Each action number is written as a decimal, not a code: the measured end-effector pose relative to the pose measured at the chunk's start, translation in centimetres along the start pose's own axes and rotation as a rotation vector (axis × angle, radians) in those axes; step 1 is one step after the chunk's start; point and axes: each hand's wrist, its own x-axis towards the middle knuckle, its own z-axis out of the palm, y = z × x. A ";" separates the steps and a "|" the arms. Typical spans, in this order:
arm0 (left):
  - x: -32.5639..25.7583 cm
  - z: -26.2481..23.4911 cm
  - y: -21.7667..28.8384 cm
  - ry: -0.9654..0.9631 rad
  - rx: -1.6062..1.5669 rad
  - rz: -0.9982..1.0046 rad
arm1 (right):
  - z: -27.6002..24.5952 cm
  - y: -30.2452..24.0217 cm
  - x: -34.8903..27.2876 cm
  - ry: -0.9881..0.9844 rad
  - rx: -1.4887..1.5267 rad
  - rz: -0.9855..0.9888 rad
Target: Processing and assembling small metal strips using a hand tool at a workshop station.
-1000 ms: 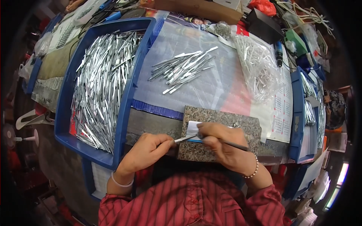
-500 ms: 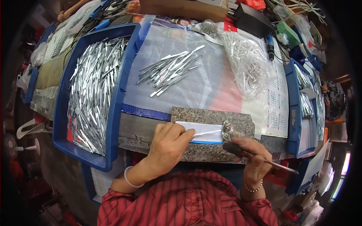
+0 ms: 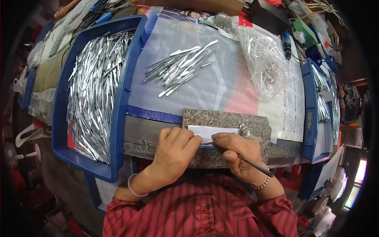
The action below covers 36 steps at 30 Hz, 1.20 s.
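My left hand [image 3: 173,152] is closed in a pinch at the left end of a slim silver metal strip [image 3: 207,142], seen only in part. The strip lies over a white pad [image 3: 215,131] with a blue edge, on a speckled granite block [image 3: 221,117]. My right hand [image 3: 241,152] is closed around a slim dark-handled tool [image 3: 256,166]; its shaft slants down to the right, and its working end is hidden under the fingers. Those fingertips reach the strip close to the left hand. A small shiny heap [image 3: 245,130] sits at the pad's right end.
A blue tray [image 3: 123,93] full of metal strips stands left. Beyond the block a loose pile of strips [image 3: 179,68] lies on a plastic-covered sheet [image 3: 158,104]. A clear bag of thin white sticks [image 3: 268,67] is right of it. Another blue tray [image 3: 311,114] stands far right.
My right hand has moved left from the block's right side to the strip, bringing the tool along. The left hand keeps its pinch. The whole view has shifted slightly.
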 end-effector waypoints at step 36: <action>0.2 -0.7 -0.5 -0.012 0.005 -0.045 | -2.1 -0.5 -2.8 0.211 0.091 0.307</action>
